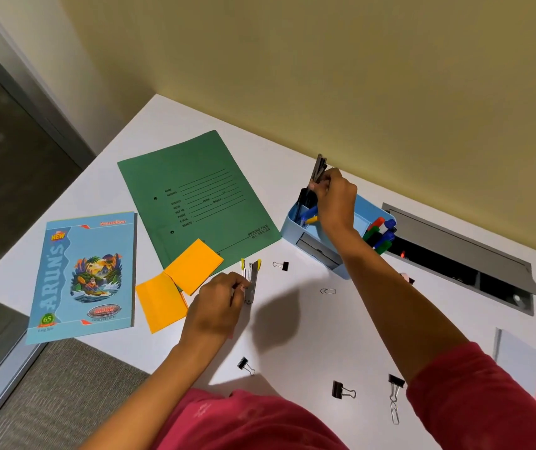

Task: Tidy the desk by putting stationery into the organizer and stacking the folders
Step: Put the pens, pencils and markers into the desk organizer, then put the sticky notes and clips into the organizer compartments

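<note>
The stationery step is in hand: the right hand (336, 193) grips dark pens (318, 168) over the light blue plastic organizer (295, 227), the left hand (219, 303) pinches a small metal stapler (252, 282) on the white counter (292, 319), which should probably go into the organizer next.

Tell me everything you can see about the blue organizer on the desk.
The organizer is a light blue box, plastic by its look, with open-top compartments and a grey drawer-like front low down. It stands upright on the white desk near the wall, just right of the green folder. Pens stand in its left compartment, markers in its right. The right hand holds dark pens above it.
</note>
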Action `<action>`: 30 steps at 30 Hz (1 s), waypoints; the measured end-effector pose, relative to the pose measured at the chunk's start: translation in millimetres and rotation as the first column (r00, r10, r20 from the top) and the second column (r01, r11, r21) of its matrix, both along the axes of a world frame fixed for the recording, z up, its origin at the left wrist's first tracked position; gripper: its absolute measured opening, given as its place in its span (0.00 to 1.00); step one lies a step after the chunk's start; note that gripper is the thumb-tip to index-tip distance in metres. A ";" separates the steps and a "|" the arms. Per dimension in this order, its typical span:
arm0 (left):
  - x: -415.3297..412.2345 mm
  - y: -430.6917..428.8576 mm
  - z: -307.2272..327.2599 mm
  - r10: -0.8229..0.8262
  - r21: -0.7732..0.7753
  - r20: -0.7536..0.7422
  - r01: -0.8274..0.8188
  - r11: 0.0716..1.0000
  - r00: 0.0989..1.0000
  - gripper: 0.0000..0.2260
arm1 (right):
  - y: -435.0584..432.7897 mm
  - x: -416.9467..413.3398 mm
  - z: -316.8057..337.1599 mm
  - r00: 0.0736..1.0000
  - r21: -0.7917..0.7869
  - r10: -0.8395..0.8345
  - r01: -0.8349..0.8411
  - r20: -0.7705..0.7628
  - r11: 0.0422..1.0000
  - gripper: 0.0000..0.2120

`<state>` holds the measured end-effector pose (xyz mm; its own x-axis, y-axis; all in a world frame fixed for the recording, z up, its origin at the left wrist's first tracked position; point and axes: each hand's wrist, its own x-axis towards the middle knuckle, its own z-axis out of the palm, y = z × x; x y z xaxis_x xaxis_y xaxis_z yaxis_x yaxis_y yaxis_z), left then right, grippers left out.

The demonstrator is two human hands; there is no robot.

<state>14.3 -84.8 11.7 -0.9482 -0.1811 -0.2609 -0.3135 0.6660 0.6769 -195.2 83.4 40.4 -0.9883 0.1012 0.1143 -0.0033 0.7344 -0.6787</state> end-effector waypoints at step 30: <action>78.3 -15.5 -54.4 -0.085 -0.094 0.040 0.088 0.992 0.996 0.10 | 73.5 256.1 -87.5 0.975 0.080 0.178 -0.190 0.130 0.979 0.07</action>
